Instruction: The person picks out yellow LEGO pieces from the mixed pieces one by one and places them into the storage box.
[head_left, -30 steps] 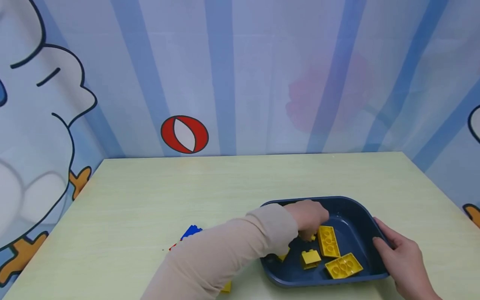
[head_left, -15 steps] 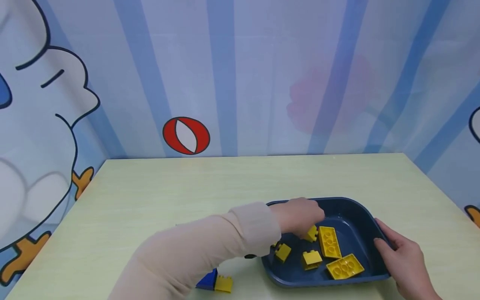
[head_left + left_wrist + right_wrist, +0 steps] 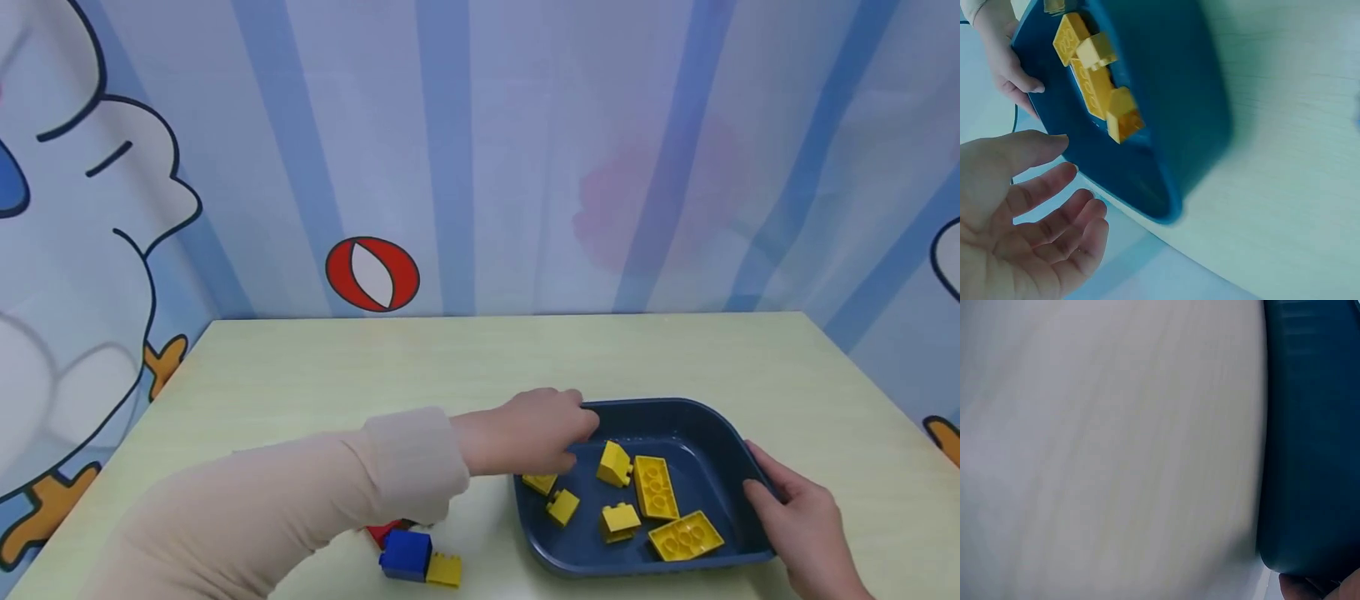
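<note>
Left hand hovers at the tray rim, fingers loose and empty; right hand grips its side. Blue brick lies nearby on the bench.

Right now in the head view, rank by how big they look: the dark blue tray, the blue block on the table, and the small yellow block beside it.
1. Dark blue tray
2. Blue block
3. Small yellow block

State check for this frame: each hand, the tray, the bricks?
Left hand: open, empty, at tray's left rim.
Right hand: grips tray's right rim.
Blue tray: upright on the table, holding six yellow bricks.
Blue brick: on the table, yellow brick against it.
</note>
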A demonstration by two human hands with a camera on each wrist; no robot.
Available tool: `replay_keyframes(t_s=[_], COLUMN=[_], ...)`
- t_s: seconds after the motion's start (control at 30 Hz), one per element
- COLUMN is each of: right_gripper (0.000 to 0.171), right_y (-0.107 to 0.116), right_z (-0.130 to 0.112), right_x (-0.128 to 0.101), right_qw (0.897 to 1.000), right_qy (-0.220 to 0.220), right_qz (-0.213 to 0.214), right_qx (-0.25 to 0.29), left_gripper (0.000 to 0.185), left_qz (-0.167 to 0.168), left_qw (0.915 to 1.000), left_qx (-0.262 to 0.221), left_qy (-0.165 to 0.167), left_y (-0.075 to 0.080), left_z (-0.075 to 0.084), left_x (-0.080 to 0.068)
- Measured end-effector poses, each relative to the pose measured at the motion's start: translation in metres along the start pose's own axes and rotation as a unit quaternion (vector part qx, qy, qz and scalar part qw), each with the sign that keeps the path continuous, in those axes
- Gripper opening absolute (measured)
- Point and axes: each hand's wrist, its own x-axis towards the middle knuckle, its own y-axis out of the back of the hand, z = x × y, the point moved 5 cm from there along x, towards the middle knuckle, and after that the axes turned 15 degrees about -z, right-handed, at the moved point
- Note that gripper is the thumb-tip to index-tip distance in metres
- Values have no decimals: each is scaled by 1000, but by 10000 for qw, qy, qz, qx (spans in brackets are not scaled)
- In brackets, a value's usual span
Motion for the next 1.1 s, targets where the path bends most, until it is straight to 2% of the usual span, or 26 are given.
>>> replay_keyframes(t_s=[0.13,0.3,0.43,0.6,0.73,0.87,0.97,1.1], right_gripper=[50,50,50,50,49,49,49,49], right_y=[-1,0,0,0,0,-1,-2,-2], right_z=[1,3,3,-2,-4,-5,-6,-5], right_x=[0,1,1,0,-2,-3,-3,-4], right_qw=[10000,9999,10000,10000,10000,10000,10000,10000], right_qy=[21,66,32,39,55,79,81,79], right_qz=[16,6,-26,-50,-38,-17,-17,-15], right_qx=[-28,-76,-66,-48,-69,-56,-22,-21], left_gripper=[18,20,18,14,17,25,33,41], left_qz=[154,281,17,-374,-662,-1078,-1268,-1394], left_qw=[9988,9953,9944,9933,9897,9787,9740,9726], left_qx=[-344,-715,-872,-1007,-1242,-1736,-1876,-1835], left_qy=[311,584,593,426,258,202,82,-308], left_y=[-8,-27,-43,-64,-80,-94,-110,-134], left_z=[-19,-38,-43,-39,-32,-30,-36,-46], left_x=[-22,-42,-53,-61,-61,-56,-46,-35])
